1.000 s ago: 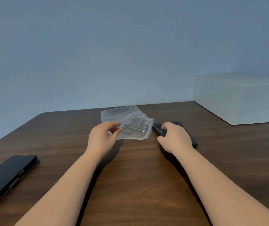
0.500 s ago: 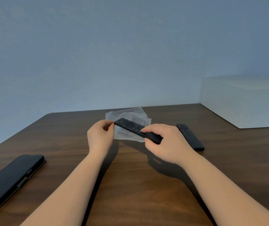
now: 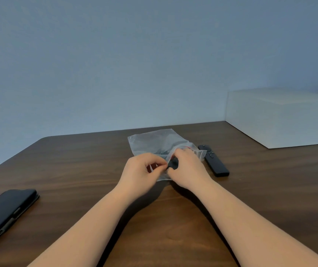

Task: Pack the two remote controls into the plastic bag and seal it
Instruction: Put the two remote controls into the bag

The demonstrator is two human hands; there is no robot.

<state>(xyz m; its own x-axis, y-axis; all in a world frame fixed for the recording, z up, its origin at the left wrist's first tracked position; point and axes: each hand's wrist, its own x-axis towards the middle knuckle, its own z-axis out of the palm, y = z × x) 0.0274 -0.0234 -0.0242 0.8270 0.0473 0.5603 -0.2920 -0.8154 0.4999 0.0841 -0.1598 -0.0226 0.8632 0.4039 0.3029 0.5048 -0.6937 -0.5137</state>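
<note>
A clear plastic bag (image 3: 154, 140) with a red zip strip lies on the dark wooden table (image 3: 77, 170), its mouth toward me. My left hand (image 3: 140, 170) pinches the near edge of the bag's mouth. My right hand (image 3: 187, 168) grips the end of a black remote control (image 3: 173, 164), most of which sits inside the bag and shows dimly through the plastic. A second black remote control (image 3: 213, 160) lies flat on the table just right of the bag, untouched.
A black phone in a folio case (image 3: 6, 212) lies near the table's left front edge. A white box (image 3: 281, 118) stands at the back right against the blue-grey wall. The table's rounded back-left corner is in view.
My right hand lifted one remote off the table, carried it left to the bag's mouth and pushed it in. My left hand kept hold of the bag's edge.
</note>
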